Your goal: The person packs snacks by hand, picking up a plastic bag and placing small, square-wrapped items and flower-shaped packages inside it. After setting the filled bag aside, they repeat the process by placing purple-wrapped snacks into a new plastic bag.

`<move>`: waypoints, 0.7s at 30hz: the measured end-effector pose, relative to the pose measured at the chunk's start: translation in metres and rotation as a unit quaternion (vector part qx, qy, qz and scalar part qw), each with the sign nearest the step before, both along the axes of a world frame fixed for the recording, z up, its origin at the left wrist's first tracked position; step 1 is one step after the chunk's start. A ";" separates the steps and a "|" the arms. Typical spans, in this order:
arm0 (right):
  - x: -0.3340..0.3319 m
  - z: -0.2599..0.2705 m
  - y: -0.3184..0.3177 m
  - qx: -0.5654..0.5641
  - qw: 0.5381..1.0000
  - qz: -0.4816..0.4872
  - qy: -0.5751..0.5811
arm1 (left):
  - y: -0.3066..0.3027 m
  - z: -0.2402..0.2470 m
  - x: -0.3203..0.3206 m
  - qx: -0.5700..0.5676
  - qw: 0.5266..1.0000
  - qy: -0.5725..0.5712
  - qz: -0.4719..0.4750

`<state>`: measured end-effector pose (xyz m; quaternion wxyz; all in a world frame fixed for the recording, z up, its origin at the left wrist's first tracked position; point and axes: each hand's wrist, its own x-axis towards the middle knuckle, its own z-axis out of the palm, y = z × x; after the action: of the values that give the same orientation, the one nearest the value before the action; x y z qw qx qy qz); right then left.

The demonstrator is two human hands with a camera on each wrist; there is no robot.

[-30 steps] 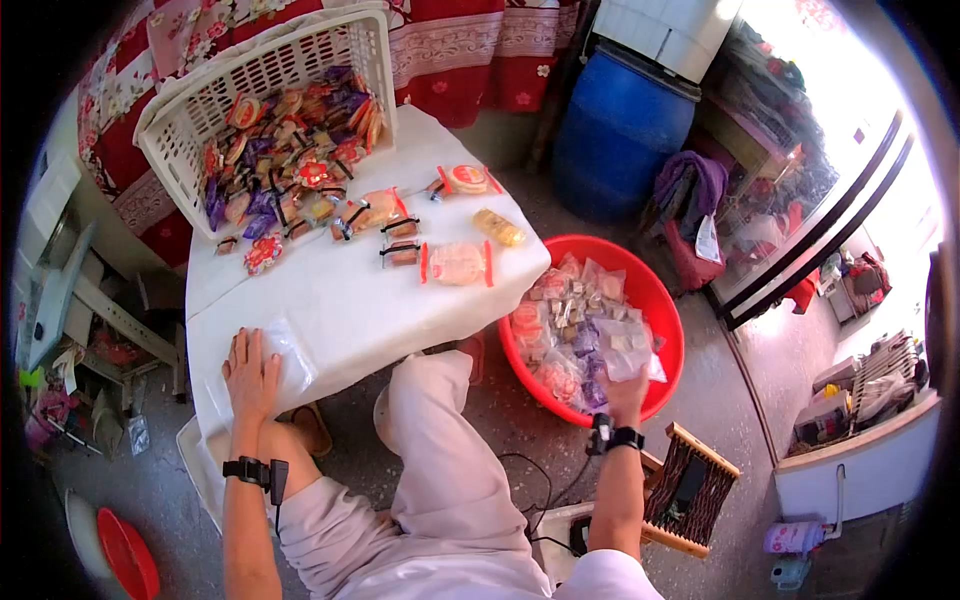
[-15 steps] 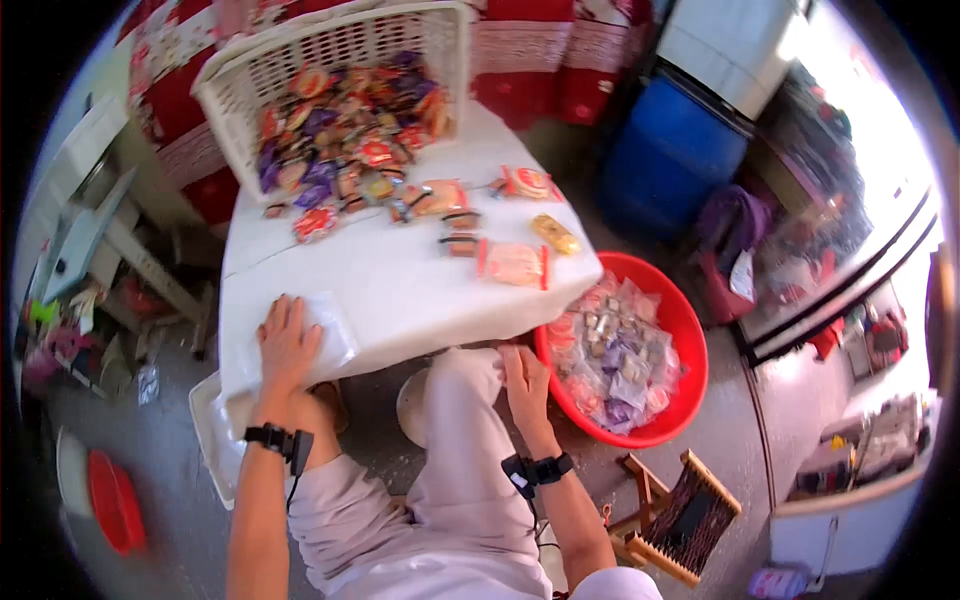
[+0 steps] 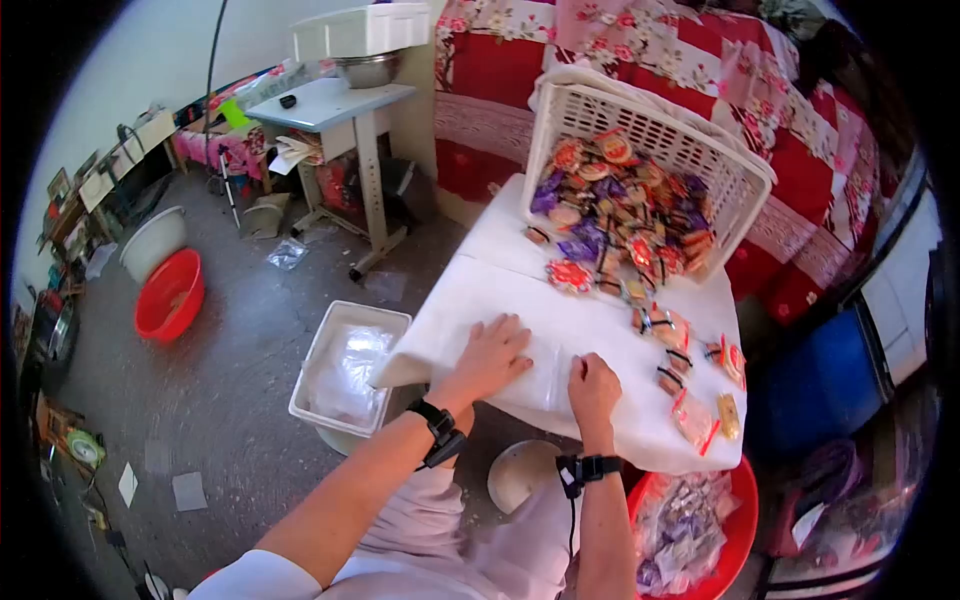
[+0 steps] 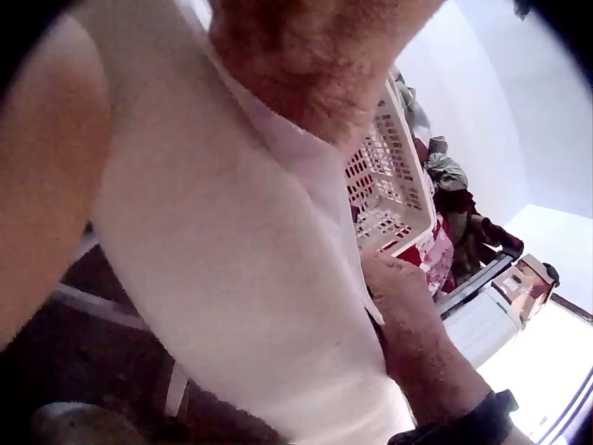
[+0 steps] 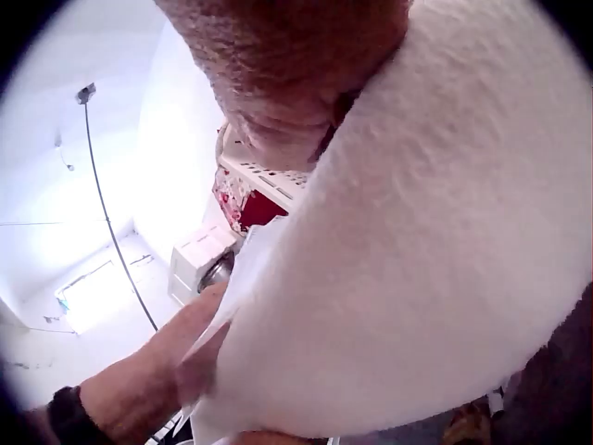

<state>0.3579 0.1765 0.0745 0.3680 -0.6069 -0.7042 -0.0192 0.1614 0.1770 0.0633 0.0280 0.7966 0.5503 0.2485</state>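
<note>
Here's the left hand [image 3: 490,355], fingers spread across clear plastic [image 3: 545,375] on the white-covered surface [image 3: 500,295]. Just beside it, the right hand [image 3: 597,390] has its fingers curled at the plastic's edge; whether it pinches the film, no view settles.

Over to the wrist views: both look low along the white cloth [image 5: 408,278], and the right one catches sheets of film jutting past its edge, beside the left forearm. Neither wrist camera gives up the fingertips.

Only the head view takes in the wrapped snacks [image 3: 615,200] spilling from the tipped basket [image 3: 742,178], the gold packet [image 3: 728,416] near the corner, and the red tub [image 3: 747,505] of bagged snacks below.
</note>
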 end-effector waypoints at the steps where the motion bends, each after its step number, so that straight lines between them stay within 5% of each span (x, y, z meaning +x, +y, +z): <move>1: -0.001 -0.001 0.000 0.012 1.000 -0.026 0.005 | 0.001 -0.003 0.000 0.009 1.000 -0.008 -0.004; 9: 0.000 -0.005 -0.001 -0.052 0.995 0.007 0.081 | -0.001 0.001 0.001 -0.032 0.999 -0.033 0.008; 14: -0.005 -0.014 0.016 -0.077 0.982 0.053 0.161 | -0.004 0.009 -0.001 -0.005 0.994 -0.077 -0.073; 16: 0.004 -0.015 0.023 -0.273 0.895 0.164 0.313 | -0.001 0.019 -0.002 -0.001 0.995 -0.057 -0.087; 18: 0.006 -0.018 0.021 -0.255 0.883 0.180 0.350 | 0.006 0.029 0.003 0.005 0.995 -0.040 -0.097; 21: -0.003 -0.014 0.020 -0.224 0.884 0.179 0.369 | 0.015 0.037 0.018 0.160 0.985 0.068 -0.019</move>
<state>0.3553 0.1966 0.0604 0.4523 -0.5000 -0.6000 0.4306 0.1797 0.1924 0.1006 -0.1323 0.8159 0.4892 0.2783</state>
